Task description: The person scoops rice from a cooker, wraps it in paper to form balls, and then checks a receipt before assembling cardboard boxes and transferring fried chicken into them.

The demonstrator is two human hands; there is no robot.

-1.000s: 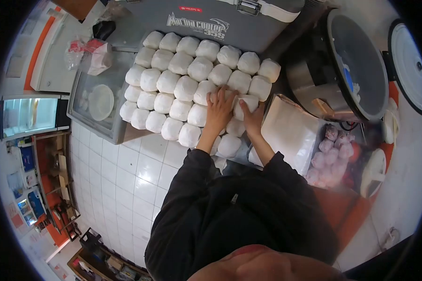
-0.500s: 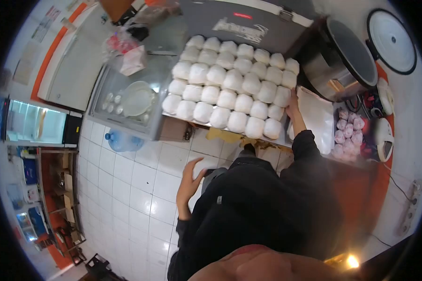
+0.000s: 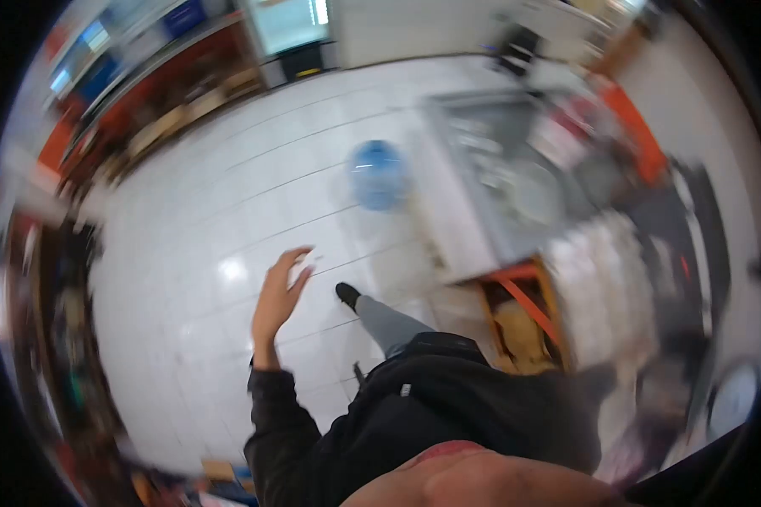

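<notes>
Out over the white tiled floor hangs my left hand, its fingers curved and apart with nothing between them. My right hand does not show; the right sleeve runs toward the blurred lower right. Rows of white wrapped bundles, smeared by motion, lie to the right of my body. One leg with a dark shoe is stretched forward on the floor.
A blue water bottle stands on the floor beside a chest with a glass top. An orange-edged shelf and a lit cooler are at the back. A round lid is at the lower right.
The view has swung to the left, so the bundles now lie at the right. My right hand has left the edge of the bundles and gone out of view. One foot has come forward.
</notes>
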